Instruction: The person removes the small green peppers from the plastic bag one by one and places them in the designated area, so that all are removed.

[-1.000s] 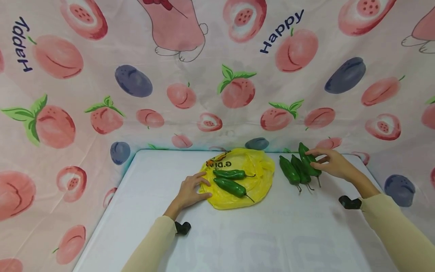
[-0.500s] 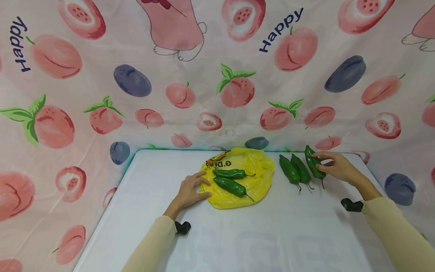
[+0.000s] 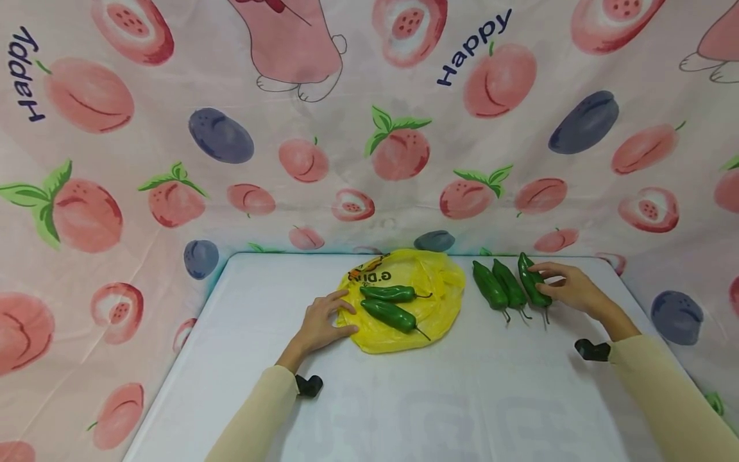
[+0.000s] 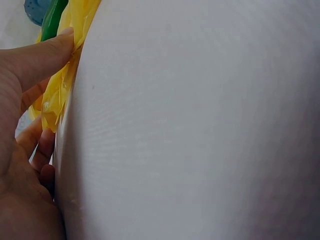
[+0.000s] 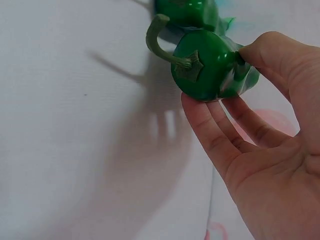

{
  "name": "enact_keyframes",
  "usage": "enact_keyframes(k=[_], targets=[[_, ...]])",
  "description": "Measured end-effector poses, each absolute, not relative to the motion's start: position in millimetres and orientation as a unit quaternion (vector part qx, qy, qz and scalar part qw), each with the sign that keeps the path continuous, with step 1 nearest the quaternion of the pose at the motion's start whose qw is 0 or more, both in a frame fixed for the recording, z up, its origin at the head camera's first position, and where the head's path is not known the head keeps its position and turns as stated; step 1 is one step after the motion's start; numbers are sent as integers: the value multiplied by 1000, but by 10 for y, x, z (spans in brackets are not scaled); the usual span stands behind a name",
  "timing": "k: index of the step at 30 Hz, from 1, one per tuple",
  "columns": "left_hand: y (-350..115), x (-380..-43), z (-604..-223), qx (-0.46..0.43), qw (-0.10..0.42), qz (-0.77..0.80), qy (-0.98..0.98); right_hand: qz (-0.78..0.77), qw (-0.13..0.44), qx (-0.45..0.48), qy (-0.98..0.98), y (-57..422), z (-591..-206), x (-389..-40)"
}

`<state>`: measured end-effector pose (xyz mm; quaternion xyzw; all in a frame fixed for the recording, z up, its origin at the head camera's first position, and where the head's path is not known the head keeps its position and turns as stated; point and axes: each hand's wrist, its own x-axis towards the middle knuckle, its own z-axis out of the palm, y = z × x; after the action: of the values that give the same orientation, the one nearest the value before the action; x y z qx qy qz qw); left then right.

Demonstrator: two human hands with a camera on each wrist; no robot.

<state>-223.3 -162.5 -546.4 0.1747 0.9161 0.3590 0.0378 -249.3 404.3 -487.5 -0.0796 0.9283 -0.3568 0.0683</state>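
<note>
My right hand (image 3: 571,289) pinches a green chili pepper (image 3: 532,281) between thumb and fingers at the table's back right. In the right wrist view this pepper (image 5: 205,65) points its curved stem at the camera, the thumb on one side and fingers on the other. Left of it two more green peppers (image 3: 491,286) lie side by side, stems toward me. A yellow plastic bag (image 3: 441,301) lies flat at the back middle, bearing two green peppers (image 3: 388,315). My left hand (image 3: 319,323) rests at the bag's left edge, thumb and fingers spread apart and touching the plastic.
All of this lies on a white-covered table (image 3: 439,404). Behind and beside it hangs a pink fruit-print cloth (image 3: 323,128), close to the back peppers and the bag. Dark wrist mounts (image 3: 592,350) sit below both hands.
The right hand has moved the rightmost pepper slightly right and lower, away from the two beside it. The left hand stays at the bag's edge. The head view has shifted a little.
</note>
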Motion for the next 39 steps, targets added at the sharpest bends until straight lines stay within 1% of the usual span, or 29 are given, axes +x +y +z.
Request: enact_keyframes(k=[10, 18, 26, 35, 39], targets=[[-1623, -2239, -5463, 175, 42, 360, 916, -367, 84, -79, 923, 4026, -4976, -2486], [-1612, -2228, -5460, 183, 29, 360, 914, -367, 87, -84, 922, 4025, -5010, -2496], [-1619, -2235, -5454, 173, 44, 359, 916, -358, 93, -85, 925, 4042, -5038, -2499], [-1610, -2254, -5447, 176, 44, 357, 916, -359, 87, -95, 924, 4050, -5034, -2490], [-1605, -2257, -5452, 178, 41, 359, 915, -356, 92, -89, 926, 4047, -5035, -2491]])
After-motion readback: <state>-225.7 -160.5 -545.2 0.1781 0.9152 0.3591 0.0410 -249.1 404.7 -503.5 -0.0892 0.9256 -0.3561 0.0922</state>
